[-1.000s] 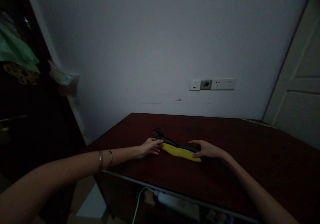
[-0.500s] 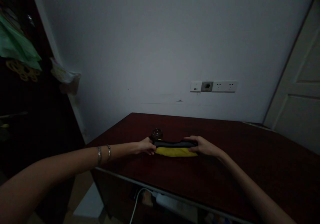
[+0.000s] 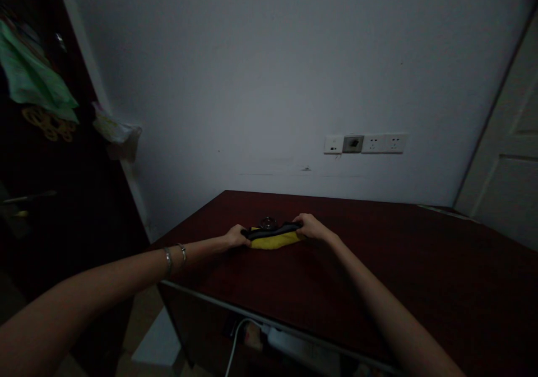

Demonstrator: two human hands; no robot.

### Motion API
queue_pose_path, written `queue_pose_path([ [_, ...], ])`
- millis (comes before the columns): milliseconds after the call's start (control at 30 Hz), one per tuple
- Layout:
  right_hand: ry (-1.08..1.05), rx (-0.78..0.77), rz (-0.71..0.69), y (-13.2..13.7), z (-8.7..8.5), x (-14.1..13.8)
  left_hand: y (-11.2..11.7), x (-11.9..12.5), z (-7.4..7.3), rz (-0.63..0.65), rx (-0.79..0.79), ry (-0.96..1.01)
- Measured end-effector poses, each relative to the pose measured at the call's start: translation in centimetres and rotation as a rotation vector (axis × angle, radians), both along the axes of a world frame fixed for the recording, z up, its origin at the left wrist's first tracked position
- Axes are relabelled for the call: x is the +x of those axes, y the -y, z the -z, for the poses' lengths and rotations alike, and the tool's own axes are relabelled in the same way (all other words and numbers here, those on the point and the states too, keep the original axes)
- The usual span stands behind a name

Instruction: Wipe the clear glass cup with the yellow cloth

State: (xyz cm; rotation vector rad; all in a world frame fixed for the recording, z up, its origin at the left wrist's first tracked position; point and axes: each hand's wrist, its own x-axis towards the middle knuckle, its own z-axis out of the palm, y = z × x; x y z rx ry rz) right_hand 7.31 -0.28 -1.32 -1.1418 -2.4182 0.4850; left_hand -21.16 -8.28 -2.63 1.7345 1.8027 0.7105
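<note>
A soft-looking, folded yellow and black cloth item (image 3: 273, 241) is stretched sideways over the dark red tabletop; its exact kind is unclear in the dim light. My left hand (image 3: 237, 236) pinches its left end, thumb and fingers closed on the black upper edge. At the opposite end, my right hand (image 3: 310, 227) grips the black edge too, fingers bent over it. Just behind the cloth stands a small, round, dark glass-like object (image 3: 268, 222), its lower part hidden by the cloth.
The dark red table (image 3: 370, 254) reaches back to a pale wall with a row of sockets (image 3: 365, 144). Below its front edge is an open shelf with a white cable (image 3: 233, 343). A white box (image 3: 157, 340) sits on the floor at left, near a dark door (image 3: 63, 198).
Both hands have moved the cloth item farther back on the table and somewhat left, close to the round object. My right hand has come nearer to my left.
</note>
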Motion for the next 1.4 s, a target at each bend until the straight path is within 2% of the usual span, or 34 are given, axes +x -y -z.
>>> queue_pose_path([
  [100, 0.044, 0.026, 0.077, -0.3, 0.6, -0.4, 0.1, 0.0, 0.0, -0.056, 0.009, -0.064],
  [267, 0.044, 0.055, 0.117, -0.1, 1.0, -0.3, 0.8, 0.2, -0.1, -0.09, 0.064, -0.145],
  [467, 0.012, 0.068, 0.124, -0.3, 1.3, -0.4, 0.6, -0.4, 0.6, -0.01, 0.159, -0.312],
  [733, 0.062, 0.198, 0.236, -0.3, 1.4, -2.1, -1.3, -1.2, 0.9, -0.041, 0.172, -0.227],
  [867, 0.047, 0.259, 0.279, -0.1, 2.0, -3.2, -2.5, -1.4, 1.3, -0.058, 0.177, -0.191],
  [967, -0.043, 0.252, 0.315, -0.3, 2.8, -4.2, -3.4, -1.2, 1.5, -0.127, 0.19, -0.19],
  [1067, -0.239, 0.156, 0.299, -0.8, 3.8, -5.3, -4.0, -0.9, 1.3, -0.292, 0.184, -0.209],
  [1133, -0.402, 0.071, 0.285, -1.3, 4.4, -6.1, -4.0, -0.6, 1.3, -0.38, 0.175, -0.161],
  [1200, -0.509, 0.014, 0.294, -1.8, 4.9, -6.7, -3.9, -0.2, 1.3, -0.415, 0.124, -0.014],
  [1300, -0.586, -0.052, 0.345, -2.6, 5.4, -7.5, -3.5, 0.7, 1.7, -0.401, 0.015, 0.196],
  [1400, -0.687, -0.126, 0.407, -3.3, 5.8, -8.0, -3.2, 1.5, 1.8, -0.374, 0.01, 0.308],
])
